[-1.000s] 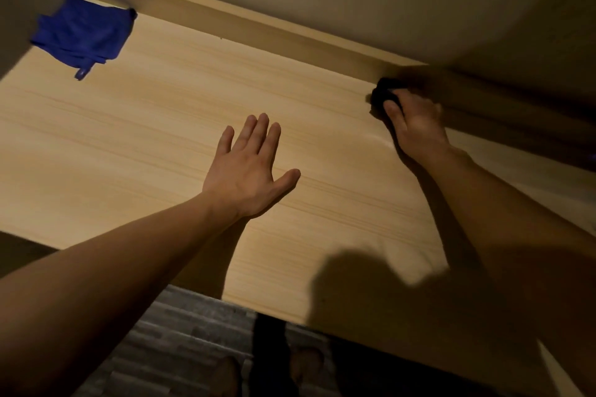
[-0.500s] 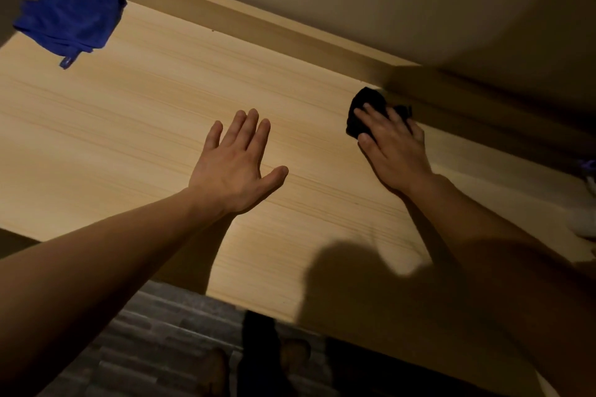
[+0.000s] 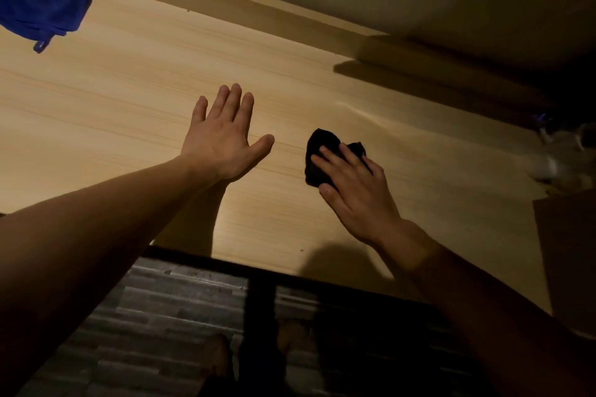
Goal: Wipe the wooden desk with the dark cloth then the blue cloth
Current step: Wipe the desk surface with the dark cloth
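The wooden desk point(image 3: 129, 100) fills most of the head view, pale with fine grain. My right hand point(image 3: 358, 190) presses the crumpled dark cloth point(image 3: 317, 155) flat on the desk near its middle, fingers spread over it. My left hand point(image 3: 222, 138) rests palm down on the bare wood just left of the cloth, fingers apart, holding nothing. The blue cloth point(image 3: 42, 6) lies bunched at the far left corner of the desk, against the back ledge.
A raised wooden ledge point(image 3: 245, 10) runs along the back of the desk under the wall. Dim, blurred clear items point(image 3: 561, 151) stand at the right end, with a brown box point(image 3: 567, 251) in front of them. Grey plank floor point(image 3: 167, 316) shows below the near edge.
My right hand has dragged the dark cloth from the back ledge toward the near edge and leftward, closer to my left hand. My left hand has stayed flat in place.
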